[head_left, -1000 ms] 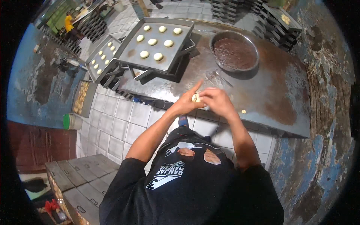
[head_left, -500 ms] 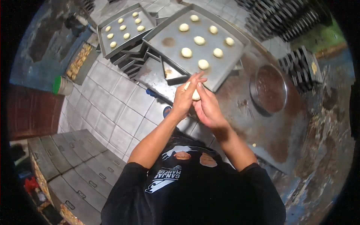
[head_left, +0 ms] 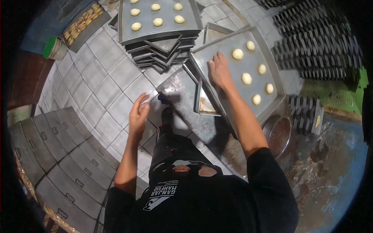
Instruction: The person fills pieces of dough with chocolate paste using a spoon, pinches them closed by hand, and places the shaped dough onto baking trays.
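Observation:
My right hand point(head_left: 221, 70) reaches into a metal baking tray point(head_left: 278, 97). Its fingers are bent and close together near the tray's left side; whatever lies under them is hidden. Round pale dough balls point(head_left: 246, 78) sit spaced out on that tray to the right of the hand. Over the tiled floor, away from the tray, my left hand point(head_left: 138, 112) hangs with its fingers loosely curled and apart, holding nothing.
Another tray of dough balls point(head_left: 157, 22) tops a crosswise tray stack point(head_left: 159, 52). Below my right arm are a metal table point(head_left: 186, 97) and a round pan point(head_left: 281, 136). Lidded grey boxes point(head_left: 77, 167) stand left, stacked tins point(head_left: 314, 39) far right.
My hands, together around a dough ball before, have parted. The right moved onto the tray and the left drew back to the left. The view has shifted, and that ball no longer shows.

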Demonstrator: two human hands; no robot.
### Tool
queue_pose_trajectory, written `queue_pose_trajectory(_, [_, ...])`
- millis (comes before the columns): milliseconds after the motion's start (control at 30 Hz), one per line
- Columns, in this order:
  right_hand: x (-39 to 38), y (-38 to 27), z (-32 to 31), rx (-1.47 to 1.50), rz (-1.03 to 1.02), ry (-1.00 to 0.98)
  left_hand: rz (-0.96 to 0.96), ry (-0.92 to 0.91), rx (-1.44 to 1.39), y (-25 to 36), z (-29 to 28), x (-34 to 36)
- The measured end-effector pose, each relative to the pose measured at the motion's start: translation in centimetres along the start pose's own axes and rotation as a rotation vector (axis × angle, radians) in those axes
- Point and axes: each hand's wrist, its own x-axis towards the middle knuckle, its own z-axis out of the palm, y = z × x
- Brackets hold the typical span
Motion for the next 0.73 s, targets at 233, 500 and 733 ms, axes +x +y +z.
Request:
queue_pose_trajectory(233, [1.1,0.5,0.2,0.174,0.172,-0.242,-0.051,0.014,-0.037,-0.7,-0.9,0.1])
queue_pose_trajectory(500, [1.2,-1.8,-0.3,-0.062,0.231,-0.033,-0.067,-0.255,-0.123,0.5,10.8,0.4])
queue_pose_trajectory(733, [-5.5,-1.8,-16.1,0.564,0.252,-0.100,-0.259,-0.241,-0.008,0.1,24.6,-0.9])
